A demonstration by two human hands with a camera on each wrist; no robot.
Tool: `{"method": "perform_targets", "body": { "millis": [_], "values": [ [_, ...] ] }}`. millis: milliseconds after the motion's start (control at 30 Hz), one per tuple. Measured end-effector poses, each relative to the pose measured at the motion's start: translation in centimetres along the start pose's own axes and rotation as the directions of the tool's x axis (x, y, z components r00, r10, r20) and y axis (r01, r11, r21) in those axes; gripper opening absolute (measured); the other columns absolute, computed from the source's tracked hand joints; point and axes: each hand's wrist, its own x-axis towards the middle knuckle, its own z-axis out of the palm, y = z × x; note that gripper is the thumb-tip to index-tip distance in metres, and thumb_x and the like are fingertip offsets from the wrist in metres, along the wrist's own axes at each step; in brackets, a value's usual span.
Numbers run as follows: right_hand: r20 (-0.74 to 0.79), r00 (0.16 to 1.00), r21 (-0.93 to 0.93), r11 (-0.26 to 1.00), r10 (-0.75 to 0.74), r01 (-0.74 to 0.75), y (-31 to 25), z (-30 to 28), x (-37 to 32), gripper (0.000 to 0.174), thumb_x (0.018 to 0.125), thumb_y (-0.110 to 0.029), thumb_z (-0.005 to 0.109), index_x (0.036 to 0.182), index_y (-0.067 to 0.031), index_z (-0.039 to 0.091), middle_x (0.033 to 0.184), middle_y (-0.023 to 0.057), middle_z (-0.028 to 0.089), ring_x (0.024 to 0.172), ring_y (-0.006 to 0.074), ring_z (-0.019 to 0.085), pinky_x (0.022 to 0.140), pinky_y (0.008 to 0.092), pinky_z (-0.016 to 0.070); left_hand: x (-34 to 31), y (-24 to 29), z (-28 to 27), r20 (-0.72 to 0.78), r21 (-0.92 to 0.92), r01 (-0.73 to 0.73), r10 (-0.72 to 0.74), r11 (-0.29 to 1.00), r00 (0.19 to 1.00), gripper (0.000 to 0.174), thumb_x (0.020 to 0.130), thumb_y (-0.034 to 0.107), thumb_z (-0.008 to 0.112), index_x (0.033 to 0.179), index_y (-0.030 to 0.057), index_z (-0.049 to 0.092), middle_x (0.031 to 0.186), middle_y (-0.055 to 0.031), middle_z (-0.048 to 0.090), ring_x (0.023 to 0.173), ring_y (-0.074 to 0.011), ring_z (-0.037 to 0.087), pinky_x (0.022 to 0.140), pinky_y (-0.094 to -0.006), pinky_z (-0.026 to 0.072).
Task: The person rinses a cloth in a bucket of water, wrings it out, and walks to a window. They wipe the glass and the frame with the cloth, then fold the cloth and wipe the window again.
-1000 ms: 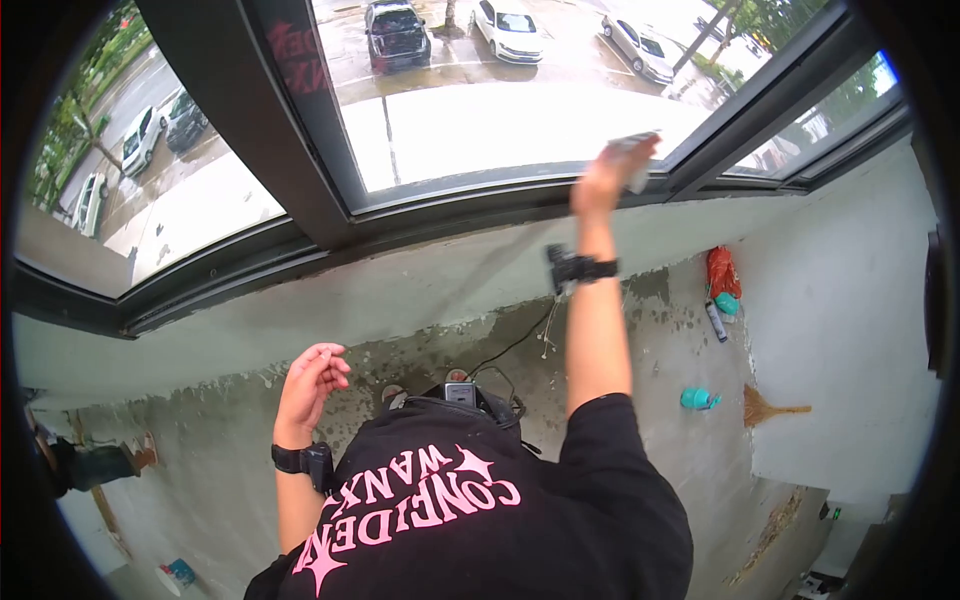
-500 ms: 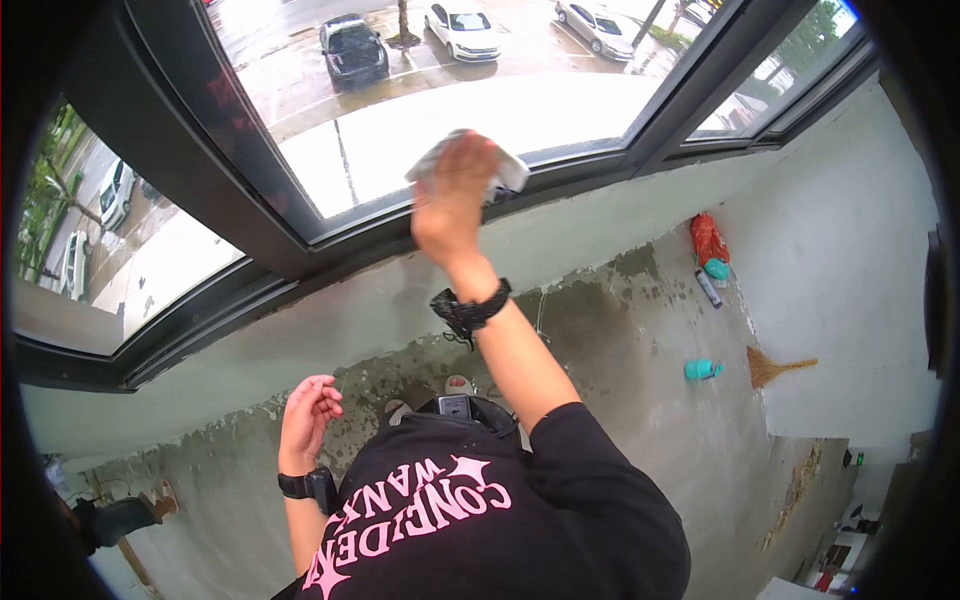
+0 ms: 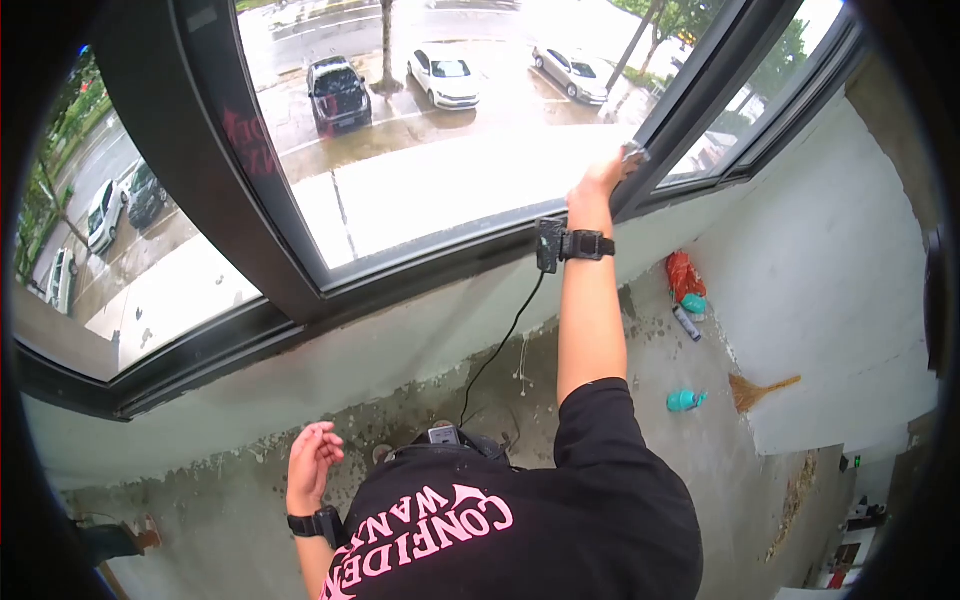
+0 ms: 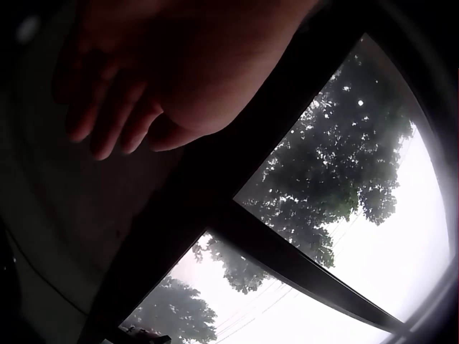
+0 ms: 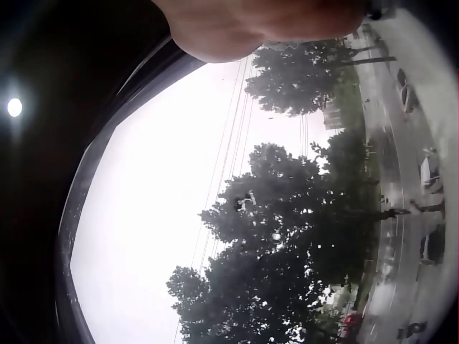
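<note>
My right hand (image 3: 597,180) reaches out to the right side of the large window pane (image 3: 440,190), beside the dark upright frame. It holds a crumpled greyish cloth (image 3: 633,158) at the finger end, close against the glass and frame edge; its fingers are mostly hidden. Only the heel of this hand shows in the right wrist view, above the glass. Low on the left, my left hand (image 3: 316,460) hangs in front of the body with loosely bent fingers and holds nothing. The left wrist view shows the same hand dark against the window frame.
Below the glass run the dark sill frame (image 3: 420,265) and a pale wall. A black cable (image 3: 500,345) hangs from the right wrist camera. On the floor to the right are a red bag (image 3: 684,275), a spray can (image 3: 687,323), a teal bottle (image 3: 686,400) and a broom (image 3: 760,390).
The right hand swept the cloth left across the lower pane, then back right to the upright frame. The left hand stays at the body's left side. The head view has shifted.
</note>
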Motion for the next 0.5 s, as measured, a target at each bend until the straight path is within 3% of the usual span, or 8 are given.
{"method": "perform_targets", "body": {
  "millis": [33,100,133,267,333,400,467,500],
  "values": [
    [0.024,0.984,0.055,0.983,-0.176,0.174,-1.6,0.6,0.4,0.071,0.099,-0.043,0.032,0.15,-0.0024,0.004,0.157,0.018,-0.004,0.145,0.0328,-0.006,0.117,0.0433,-0.0019,-0.2,0.0,-0.2,0.015,0.004,-0.015,0.015,1.0,1.0,0.024,0.098,0.021,0.046,0.112,0.0023,0.055,0.087,-0.0087,0.062,0.07,-0.0159,0.06,0.066,-0.0289,0.0501],
    [0.1,0.889,-0.085,0.886,-0.447,0.455,-5.6,1.9,2.7,0.07,0.099,-0.043,0.028,0.15,-0.0019,0.004,0.157,0.0176,-0.004,0.145,0.0339,-0.005,0.117,0.0428,-0.0024,-0.5,-0.3,-0.7,0.017,-0.007,-0.037,0.037,0.999,0.999,0.025,0.098,0.021,0.046,0.113,0.0021,0.054,0.088,-0.0087,0.062,0.07,-0.0161,0.059,0.066,-0.0293,0.0497],
    [0.124,0.856,-0.081,0.855,-0.501,0.513,-8.4,2.5,3.6,0.069,0.099,-0.042,0.028,0.15,-0.0014,0.004,0.158,0.0174,-0.003,0.145,0.0348,-0.005,0.117,0.0431,-0.0024,-0.4,-0.4,-0.8,0.01,-0.011,-0.052,0.052,0.999,0.999,0.025,0.098,0.021,0.046,0.114,0.0018,0.052,0.088,-0.0088,0.062,0.07,-0.0163,0.059,0.066,-0.0297,0.0492],
    [0.222,0.736,-0.081,0.74,-0.639,0.667,-21.1,4.3,7.5,0.07,0.097,-0.043,0.03,0.151,-0.0049,0.008,0.158,0.0165,0.001,0.144,0.0385,-0.004,0.117,0.0453,-0.0007,-0.1,-0.7,-1.7,-0.02,-0.011,-0.054,0.054,0.998,0.998,0.026,0.099,0.02,0.045,0.116,0.0019,0.051,0.089,-0.0091,0.061,0.071,-0.0169,0.059,0.066,-0.0302,0.0493],
    [0.272,0.629,-0.033,0.647,-0.728,0.762,-26.0,5.5,12.3,0.067,0.099,-0.036,0.037,0.151,-0.0076,0.006,0.159,0.0138,0.002,0.145,0.0342,-0.004,0.117,0.0419,-0.001,-0.2,-0.5,-1.7,-0.021,-0.03,-0.062,0.062,0.998,0.998,0.025,0.098,0.019,0.045,0.116,0.0024,0.052,0.09,-0.0085,0.062,0.072,-0.0159,0.059,0.067,-0.0293,0.0499],
    [0.308,0.587,-0.078,0.595,-0.749,0.8,-28.8,5.0,9.6,0.066,0.098,-0.034,0.039,0.152,-0.0097,0.008,0.158,0.0148,0.005,0.146,0.034,-0.002,0.116,0.0415,0.0012,-0.1,-0.3,-1.5,-0.018,-0.041,-0.066,0.065,0.997,0.998,0.025,0.098,0.019,0.045,0.116,0.0029,0.053,0.091,-0.0079,0.062,0.072,-0.015,0.06,0.068,-0.0285,0.0505],
    [0.452,0.539,-0.014,0.598,-0.711,0.801,-29.3,4.3,12.1,0.066,0.098,-0.035,0.041,0.151,-0.0112,0.011,0.158,0.0159,0.008,0.145,0.0348,-0.001,0.116,0.0422,0.0033,-0.1,-0.3,-1.3,-0.04,-0.038,-0.085,0.084,0.996,0.996,0.025,0.098,0.02,0.046,0.116,0.003,0.053,0.09,-0.0076,0.062,0.073,-0.0151,0.06,0.068,-0.0286,0.0506],
    [0.336,0.55,0.01,0.587,-0.765,0.81,-27.3,4.9,12.6,0.064,0.099,-0.036,0.039,0.151,-0.0112,0.013,0.157,0.0168,0.011,0.145,0.0367,0.003,0.116,0.0442,0.0049,0.0,-0.4,-1.2,-0.042,-0.036,-0.085,0.083,0.996,0.996,0.025,0.098,0.02,0.046,0.116,0.003,0.053,0.09,-0.0076,0.062,0.073,-0.0151,0.06,0.068,-0.0286,0.0506]
  ]
}}
